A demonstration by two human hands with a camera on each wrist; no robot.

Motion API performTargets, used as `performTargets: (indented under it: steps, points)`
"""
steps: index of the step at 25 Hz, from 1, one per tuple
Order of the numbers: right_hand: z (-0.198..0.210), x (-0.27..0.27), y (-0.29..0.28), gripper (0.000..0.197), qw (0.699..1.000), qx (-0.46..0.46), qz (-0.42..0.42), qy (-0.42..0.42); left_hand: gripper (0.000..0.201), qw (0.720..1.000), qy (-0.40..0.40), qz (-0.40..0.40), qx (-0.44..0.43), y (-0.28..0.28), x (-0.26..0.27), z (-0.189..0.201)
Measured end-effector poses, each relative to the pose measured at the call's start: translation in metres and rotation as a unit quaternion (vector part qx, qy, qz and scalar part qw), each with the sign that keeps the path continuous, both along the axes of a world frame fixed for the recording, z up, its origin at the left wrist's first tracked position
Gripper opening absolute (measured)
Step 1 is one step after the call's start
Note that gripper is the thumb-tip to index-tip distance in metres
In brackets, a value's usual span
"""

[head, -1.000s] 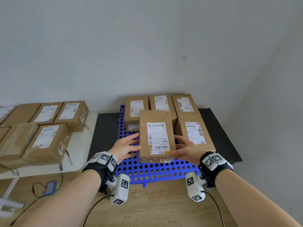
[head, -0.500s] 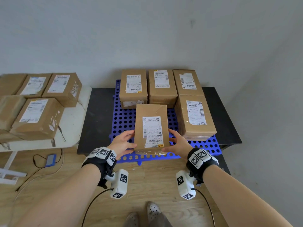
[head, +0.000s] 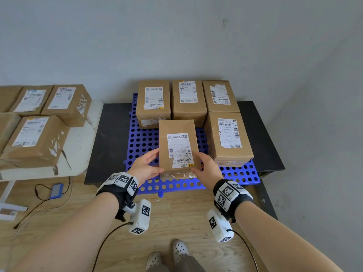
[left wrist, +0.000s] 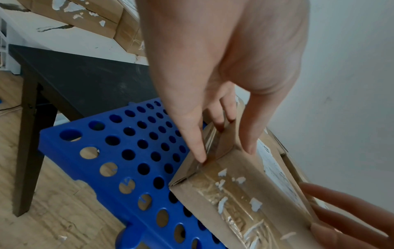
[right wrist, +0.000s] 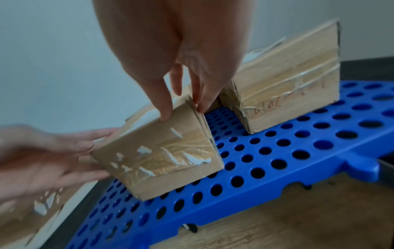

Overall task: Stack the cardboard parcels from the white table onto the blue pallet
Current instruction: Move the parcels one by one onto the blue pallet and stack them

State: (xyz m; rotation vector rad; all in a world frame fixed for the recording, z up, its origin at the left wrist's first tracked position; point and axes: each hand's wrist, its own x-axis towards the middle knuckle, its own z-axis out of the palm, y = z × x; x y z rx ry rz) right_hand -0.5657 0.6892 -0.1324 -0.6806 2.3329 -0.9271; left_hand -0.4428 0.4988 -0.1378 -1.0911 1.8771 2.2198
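Note:
I hold a cardboard parcel (head: 177, 148) with a white label between both hands, low over the front middle of the blue perforated pallet (head: 141, 140). My left hand (head: 146, 165) grips its near left corner, thumb on top and fingers on the side. My right hand (head: 206, 167) grips the near right corner the same way. The right wrist view shows the parcel (right wrist: 162, 155) tilted, its taped near end raised off the pallet (right wrist: 277, 151). Whether its far end touches the pallet is hidden. Several parcels stand on the pallet: three in the back row (head: 188, 99) and one at the right (head: 227, 138).
The pallet lies on a low black table (head: 114, 134) against the wall. To the left, the white table (head: 78, 144) carries several more parcels (head: 37, 140). A blue device (head: 57, 190) with cables lies on the wooden floor. My shoes (head: 167, 256) stand below.
The parcel has come down and a little forward over the pallet, still in both hands. The head view has tilted down, and my shoes now show.

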Motion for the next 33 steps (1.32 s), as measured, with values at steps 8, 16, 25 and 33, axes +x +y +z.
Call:
performTargets:
  steps: [8, 16, 25, 33]
  points:
    - [0.002, -0.018, 0.02, 0.049, 0.96, 0.125, 0.107, 0.226, 0.078, 0.997, -0.005, -0.04, -0.072, 0.016, -0.017, 0.009]
    - [0.005, -0.036, 0.028, 0.046, 0.958, 0.153, 0.075, 0.233, 0.067, 0.988, 0.014, -0.042, -0.151, 0.03, -0.043, 0.008]
    - [0.003, -0.047, 0.035, 0.058, 0.959, 0.161, 0.113, 0.206, 0.06, 0.98, 0.008, -0.026, -0.199, 0.039, -0.053, -0.005]
    - [0.028, -0.04, 0.009, 0.049, 0.937, 0.172, 0.143, 0.267, 0.049, 0.888, -0.13, -0.08, -0.434, 0.037, -0.032, 0.013]
